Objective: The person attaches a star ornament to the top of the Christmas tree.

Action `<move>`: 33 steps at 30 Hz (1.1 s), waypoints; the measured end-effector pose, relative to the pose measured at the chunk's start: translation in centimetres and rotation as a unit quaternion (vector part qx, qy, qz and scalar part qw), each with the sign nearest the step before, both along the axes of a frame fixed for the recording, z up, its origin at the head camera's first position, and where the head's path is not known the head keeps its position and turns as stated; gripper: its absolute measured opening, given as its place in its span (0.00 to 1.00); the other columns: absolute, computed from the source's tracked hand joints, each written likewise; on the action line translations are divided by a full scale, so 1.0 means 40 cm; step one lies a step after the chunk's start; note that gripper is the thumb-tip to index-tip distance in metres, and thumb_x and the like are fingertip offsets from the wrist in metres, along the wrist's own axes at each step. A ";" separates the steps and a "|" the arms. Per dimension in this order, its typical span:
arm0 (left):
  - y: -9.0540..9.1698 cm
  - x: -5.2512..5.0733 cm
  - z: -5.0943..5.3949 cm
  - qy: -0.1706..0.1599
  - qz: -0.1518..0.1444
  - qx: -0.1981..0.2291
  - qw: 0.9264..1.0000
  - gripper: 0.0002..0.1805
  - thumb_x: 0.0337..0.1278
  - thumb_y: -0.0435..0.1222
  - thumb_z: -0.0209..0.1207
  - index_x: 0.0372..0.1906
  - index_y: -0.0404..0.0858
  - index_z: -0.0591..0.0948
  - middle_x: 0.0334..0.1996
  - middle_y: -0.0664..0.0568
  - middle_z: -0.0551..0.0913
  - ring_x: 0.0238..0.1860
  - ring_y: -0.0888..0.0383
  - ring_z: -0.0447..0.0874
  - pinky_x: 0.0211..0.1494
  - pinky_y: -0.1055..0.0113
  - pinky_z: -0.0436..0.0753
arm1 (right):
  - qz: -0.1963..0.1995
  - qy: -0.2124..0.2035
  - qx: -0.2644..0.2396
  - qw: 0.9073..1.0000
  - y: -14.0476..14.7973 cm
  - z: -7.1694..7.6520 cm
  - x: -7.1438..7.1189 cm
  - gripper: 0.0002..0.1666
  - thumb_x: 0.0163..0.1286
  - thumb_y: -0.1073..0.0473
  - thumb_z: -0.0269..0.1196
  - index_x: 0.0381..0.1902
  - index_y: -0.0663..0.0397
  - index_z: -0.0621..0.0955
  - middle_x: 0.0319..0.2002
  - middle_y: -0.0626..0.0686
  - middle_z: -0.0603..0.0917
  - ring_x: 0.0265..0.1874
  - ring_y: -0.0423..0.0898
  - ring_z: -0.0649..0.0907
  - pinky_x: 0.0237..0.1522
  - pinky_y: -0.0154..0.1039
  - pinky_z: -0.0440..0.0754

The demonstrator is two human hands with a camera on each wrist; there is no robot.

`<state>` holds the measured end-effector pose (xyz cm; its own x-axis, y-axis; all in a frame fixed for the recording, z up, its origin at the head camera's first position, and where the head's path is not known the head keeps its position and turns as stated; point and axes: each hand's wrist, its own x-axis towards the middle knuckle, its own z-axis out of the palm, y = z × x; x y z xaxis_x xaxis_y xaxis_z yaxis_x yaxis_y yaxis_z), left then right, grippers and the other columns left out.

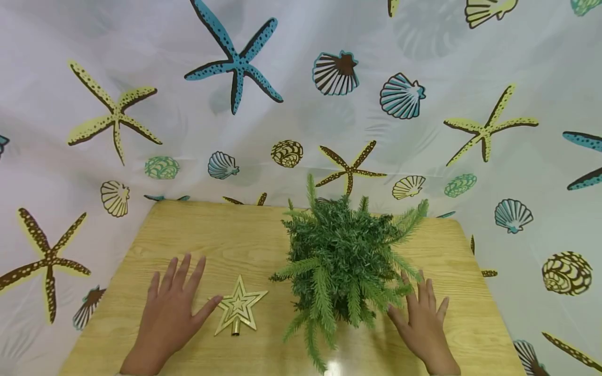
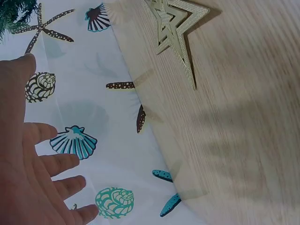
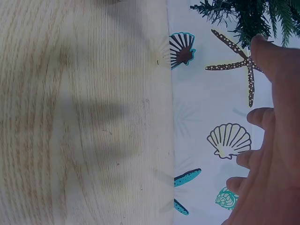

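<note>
A bushy green artificial Christmas tree (image 1: 345, 256) stands a little right of the middle of the table, its lower branches spreading outward. To its left lies a flat gold star topper (image 1: 239, 305) with a short socket pointing toward the near edge. My left hand (image 1: 169, 313), fingers spread, is just left of the star, with the thumb tip close to one of its points. On the tree's right side is my right hand (image 1: 420, 324), fingers extended, some fingertips partly behind branches. Neither hand grips anything. In the left wrist view part of the star (image 2: 176, 23) shows.
The wooden table (image 1: 221, 235) has light grain and rounded far corners. Behind it and along both sides hangs a white curtain (image 1: 291, 120) printed with starfish and shells.
</note>
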<state>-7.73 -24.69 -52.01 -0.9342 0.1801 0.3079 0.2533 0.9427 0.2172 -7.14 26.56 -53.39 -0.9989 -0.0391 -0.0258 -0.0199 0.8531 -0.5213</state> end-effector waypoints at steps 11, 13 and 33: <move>0.023 0.013 -0.037 -0.029 0.013 0.008 0.999 0.39 0.58 0.57 0.70 0.63 0.31 0.80 0.47 0.36 0.86 0.43 0.36 0.86 0.44 0.37 0.82 | 0.000 -0.001 -0.018 1.000 -0.014 -0.017 0.010 0.29 0.78 0.45 0.61 0.51 0.70 0.75 0.77 0.78 0.48 0.77 0.75 0.41 0.62 0.81 0.23; 0.026 0.017 -0.047 -0.034 0.017 0.017 0.999 0.39 0.58 0.57 0.71 0.63 0.31 0.80 0.44 0.37 0.86 0.38 0.38 0.86 0.38 0.41 0.83 | 0.002 0.014 -0.026 1.000 -0.020 -0.024 0.010 0.23 0.78 0.49 0.63 0.44 0.68 0.75 0.76 0.77 0.51 0.77 0.75 0.43 0.63 0.83 0.26; 0.060 0.028 -0.121 -0.174 0.052 0.114 0.977 0.44 0.62 0.55 0.69 0.73 0.31 0.70 0.42 0.43 0.84 0.32 0.51 0.85 0.26 0.58 0.80 | 0.011 0.190 -0.184 0.964 -0.074 0.011 0.001 0.36 0.70 0.78 0.61 0.74 0.66 0.66 0.70 0.70 0.69 0.66 0.70 0.71 0.54 0.69 0.77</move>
<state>-6.62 -22.30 -56.84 -0.9990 0.0425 -0.0101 0.0324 0.8766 0.4801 -7.09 23.62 -52.93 -0.9324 0.0021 0.3614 -0.2857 0.6082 -0.7406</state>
